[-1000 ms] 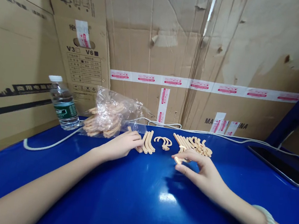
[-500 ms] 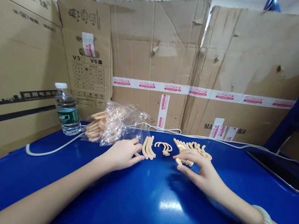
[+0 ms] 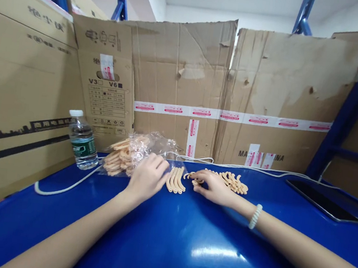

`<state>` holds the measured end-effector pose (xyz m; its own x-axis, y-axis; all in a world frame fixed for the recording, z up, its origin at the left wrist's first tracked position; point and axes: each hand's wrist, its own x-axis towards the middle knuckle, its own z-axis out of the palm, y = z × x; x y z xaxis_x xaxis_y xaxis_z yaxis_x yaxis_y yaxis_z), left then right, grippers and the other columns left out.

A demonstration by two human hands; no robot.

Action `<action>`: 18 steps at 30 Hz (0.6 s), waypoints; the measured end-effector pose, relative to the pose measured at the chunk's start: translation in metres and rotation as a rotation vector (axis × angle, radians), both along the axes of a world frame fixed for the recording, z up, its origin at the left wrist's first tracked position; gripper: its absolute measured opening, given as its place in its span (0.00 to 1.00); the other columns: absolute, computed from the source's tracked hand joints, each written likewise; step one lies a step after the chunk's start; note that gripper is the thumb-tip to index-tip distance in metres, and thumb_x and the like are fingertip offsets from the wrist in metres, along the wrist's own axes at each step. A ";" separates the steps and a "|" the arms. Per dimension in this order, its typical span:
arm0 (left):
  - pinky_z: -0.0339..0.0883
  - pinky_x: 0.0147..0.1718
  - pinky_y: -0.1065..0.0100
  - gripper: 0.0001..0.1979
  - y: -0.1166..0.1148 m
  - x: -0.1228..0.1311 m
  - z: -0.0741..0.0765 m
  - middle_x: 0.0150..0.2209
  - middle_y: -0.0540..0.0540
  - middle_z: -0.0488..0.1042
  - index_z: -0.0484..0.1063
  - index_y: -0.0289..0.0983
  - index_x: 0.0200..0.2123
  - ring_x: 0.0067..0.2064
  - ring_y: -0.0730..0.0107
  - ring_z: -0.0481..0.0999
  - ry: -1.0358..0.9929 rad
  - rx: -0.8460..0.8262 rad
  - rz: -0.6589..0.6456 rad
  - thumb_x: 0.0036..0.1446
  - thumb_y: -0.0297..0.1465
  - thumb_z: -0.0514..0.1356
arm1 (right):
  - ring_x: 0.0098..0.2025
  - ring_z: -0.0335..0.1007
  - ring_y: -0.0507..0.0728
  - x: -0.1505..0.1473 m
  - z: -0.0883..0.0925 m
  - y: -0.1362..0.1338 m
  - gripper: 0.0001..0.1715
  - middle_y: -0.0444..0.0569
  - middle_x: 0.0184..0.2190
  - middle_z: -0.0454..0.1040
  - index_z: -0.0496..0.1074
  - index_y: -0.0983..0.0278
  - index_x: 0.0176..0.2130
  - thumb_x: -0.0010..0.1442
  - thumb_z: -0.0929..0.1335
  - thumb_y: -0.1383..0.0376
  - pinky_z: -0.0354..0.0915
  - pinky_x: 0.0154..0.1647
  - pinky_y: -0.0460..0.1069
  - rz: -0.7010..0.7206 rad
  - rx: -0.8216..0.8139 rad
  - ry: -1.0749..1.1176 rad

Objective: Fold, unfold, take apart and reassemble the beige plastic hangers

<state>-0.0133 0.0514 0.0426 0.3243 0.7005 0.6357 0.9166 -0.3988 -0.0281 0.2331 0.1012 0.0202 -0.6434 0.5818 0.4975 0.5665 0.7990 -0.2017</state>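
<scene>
My left hand (image 3: 150, 175) is above the table by the clear plastic bag (image 3: 141, 144), with bent fingers and the thumb apart. I see nothing in it, though its fingertips are partly hidden. Several long, curved, wood-coloured strips (image 3: 177, 180) with small holes at one end lie side by side just right of it. My right hand (image 3: 213, 187) pinches a small curved wood-coloured piece (image 3: 195, 182) between thumb and fingers. It covers most of the hooked wood-coloured pieces (image 3: 188, 175) there. Behind it, more curved pieces (image 3: 234, 181) lie in a row.
Wood-coloured pieces (image 3: 117, 157) fill the bag. A water bottle (image 3: 83, 145) stands at the left, beside a white cable (image 3: 59, 194). A black phone (image 3: 322, 200) lies at the right. Cardboard sheets (image 3: 180, 77) wall off the back of the blue table (image 3: 164, 246).
My left hand has moved back from the long strips toward the bag, and one more strip lies in their row. My right hand has moved left, from the right-hand pieces to the hooked ones.
</scene>
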 end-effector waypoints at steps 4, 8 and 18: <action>0.60 0.48 0.41 0.16 0.001 -0.023 0.027 0.45 0.31 0.67 0.62 0.35 0.41 0.53 0.36 0.65 -0.261 0.133 0.329 0.59 0.42 0.54 | 0.50 0.71 0.61 0.014 0.004 -0.017 0.16 0.56 0.47 0.76 0.73 0.65 0.50 0.60 0.68 0.67 0.66 0.52 0.59 -0.022 -0.023 0.081; 0.67 0.35 0.46 0.25 0.006 -0.051 0.037 0.36 0.34 0.70 0.59 0.36 0.38 0.39 0.37 0.75 -0.424 0.016 0.444 0.48 0.49 0.60 | 0.50 0.71 0.62 0.031 0.011 -0.027 0.13 0.55 0.46 0.77 0.73 0.64 0.47 0.62 0.66 0.65 0.66 0.52 0.61 -0.043 -0.029 0.189; 0.71 0.33 0.68 0.07 0.027 -0.091 0.062 0.33 0.51 0.75 0.68 0.36 0.39 0.34 0.67 0.78 -0.686 -0.057 0.292 0.58 0.33 0.59 | 0.45 0.74 0.63 0.048 0.025 -0.020 0.14 0.52 0.41 0.79 0.75 0.63 0.40 0.60 0.64 0.59 0.69 0.46 0.59 -0.176 -0.051 0.495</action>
<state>-0.1046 0.0786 0.1048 -0.3364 0.7352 0.5885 0.7896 -0.1203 0.6017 0.2807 0.0813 0.0453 -0.2289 0.6911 0.6855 0.5181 0.6827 -0.5153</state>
